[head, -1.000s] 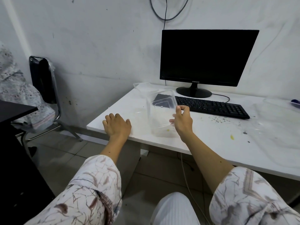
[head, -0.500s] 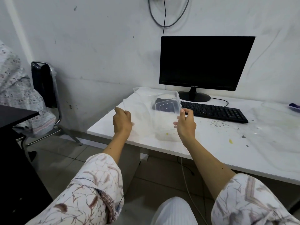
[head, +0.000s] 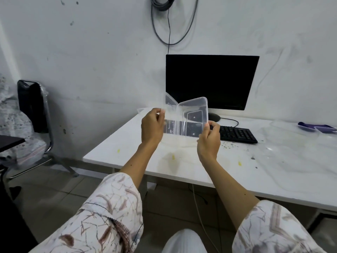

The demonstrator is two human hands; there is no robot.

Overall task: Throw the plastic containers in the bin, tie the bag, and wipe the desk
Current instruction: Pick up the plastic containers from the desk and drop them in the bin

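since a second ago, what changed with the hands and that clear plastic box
The left hand, which lay flat on the white desk, rose and took a pinch grip on a clear plastic piece at the left. The right hand, already at the clear rectangular plastic container, now pinches its right edge. Together they lifted it off the desk and tilted it up. The black monitor, the black keyboard and the crumbs stayed put.

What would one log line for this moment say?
both hands lifting | left hand pinches clear lid | right hand pinches clear container | above desk
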